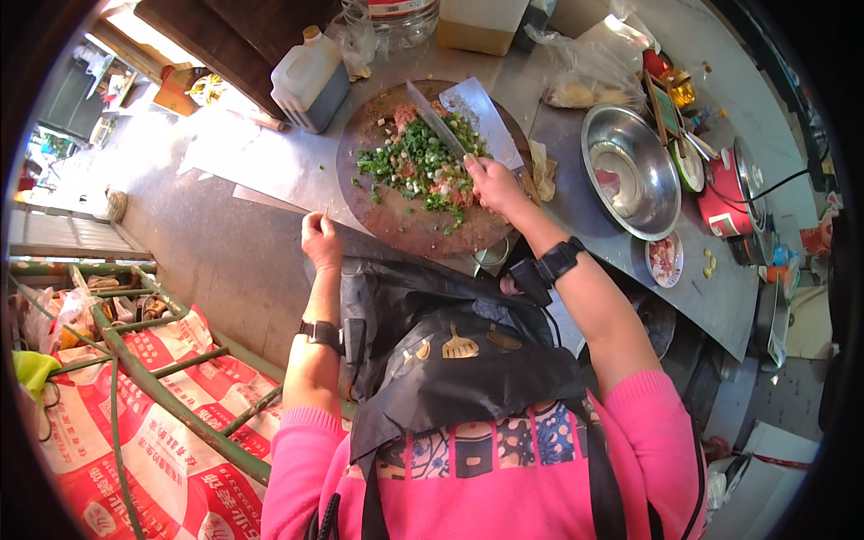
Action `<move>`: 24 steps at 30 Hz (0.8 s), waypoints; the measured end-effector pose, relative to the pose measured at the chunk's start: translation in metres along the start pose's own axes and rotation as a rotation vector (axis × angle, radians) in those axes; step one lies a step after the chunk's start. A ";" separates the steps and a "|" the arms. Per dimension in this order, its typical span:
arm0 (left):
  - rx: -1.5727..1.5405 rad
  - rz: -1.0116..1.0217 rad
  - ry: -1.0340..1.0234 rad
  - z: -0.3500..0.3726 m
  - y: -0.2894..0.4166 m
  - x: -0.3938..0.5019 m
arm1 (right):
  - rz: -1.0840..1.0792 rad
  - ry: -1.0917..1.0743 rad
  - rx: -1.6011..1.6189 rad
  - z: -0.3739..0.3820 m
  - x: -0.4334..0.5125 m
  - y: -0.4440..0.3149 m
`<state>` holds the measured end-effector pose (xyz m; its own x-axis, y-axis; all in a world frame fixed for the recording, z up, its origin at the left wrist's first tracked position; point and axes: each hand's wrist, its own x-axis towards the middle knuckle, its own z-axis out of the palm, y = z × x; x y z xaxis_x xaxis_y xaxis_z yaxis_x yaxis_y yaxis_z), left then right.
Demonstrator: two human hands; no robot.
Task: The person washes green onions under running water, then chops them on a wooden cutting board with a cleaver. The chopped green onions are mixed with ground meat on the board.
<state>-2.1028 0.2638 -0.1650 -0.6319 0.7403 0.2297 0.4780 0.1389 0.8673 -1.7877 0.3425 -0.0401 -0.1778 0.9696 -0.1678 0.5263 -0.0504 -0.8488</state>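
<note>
My right hand (496, 185) grips a long knife (437, 123) over a round wooden chopping board (405, 233). Its blade lies across a heap of chopped green onion (418, 158) and minced meat (405, 116). Behind it on the board rests a wide cleaver blade (480, 111), its handle not clearly visible. Left of the board, near the counter's front edge, my left hand (321, 237) is raised with curled fingers; whether it pinches something small I cannot tell.
A plastic jug of dark liquid (312, 81) stands behind left. To the right are a steel bowl (631, 172), a small dish of meat pieces (665, 260), a red pot (729, 192) and a plastic bag (587, 74). A green metal frame (169, 398) is at lower left.
</note>
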 end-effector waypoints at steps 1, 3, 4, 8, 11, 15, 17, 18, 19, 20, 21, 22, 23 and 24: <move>0.024 -0.006 0.003 -0.007 -0.010 0.001 | 0.072 -0.025 0.121 -0.003 0.000 0.002; 0.072 0.000 -0.012 -0.025 -0.032 -0.001 | 0.071 0.001 0.213 -0.006 0.001 0.003; 0.099 -0.018 -0.015 -0.033 -0.043 -0.003 | -0.007 0.051 0.182 -0.008 0.002 0.003; 0.364 -0.060 -0.047 -0.065 -0.078 -0.016 | 0.086 0.037 0.083 -0.012 0.005 -0.002; 0.530 -0.188 -0.163 -0.087 -0.094 -0.028 | 0.200 0.001 0.222 -0.014 0.004 -0.004; 0.783 -0.438 -0.309 -0.098 -0.099 -0.042 | 0.151 0.015 0.217 -0.009 -0.002 -0.005; 0.648 -0.395 -0.270 -0.091 -0.095 -0.036 | 0.188 -0.094 0.001 -0.005 -0.003 -0.006; 0.547 -0.336 -0.255 -0.085 -0.090 -0.030 | 0.170 -0.051 0.100 -0.006 -0.003 -0.007; 0.463 -0.332 -0.260 -0.079 -0.083 -0.022 | 0.207 -0.049 0.197 -0.007 -0.004 -0.008; 0.332 -0.262 -0.200 -0.072 -0.073 -0.019 | 0.208 -0.050 0.238 -0.009 -0.005 -0.008; 0.205 -0.148 -0.159 -0.063 -0.061 -0.015 | 0.203 -0.034 0.283 -0.013 -0.006 -0.009; 0.093 -0.088 -0.136 -0.055 -0.045 -0.011 | 0.185 0.008 0.334 -0.016 -0.010 -0.010; -0.036 -0.064 -0.129 -0.046 -0.027 -0.010 | 0.202 -0.015 0.412 -0.021 -0.013 -0.010; -0.034 -0.021 -0.122 -0.038 -0.007 -0.010 | 0.206 -0.013 0.497 -0.023 -0.018 -0.010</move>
<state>-2.1230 0.2301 -0.1571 -0.5619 0.8121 0.1575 0.4427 0.1344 0.8866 -1.7708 0.3316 -0.0167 -0.1245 0.9250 -0.3591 0.0952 -0.3491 -0.9322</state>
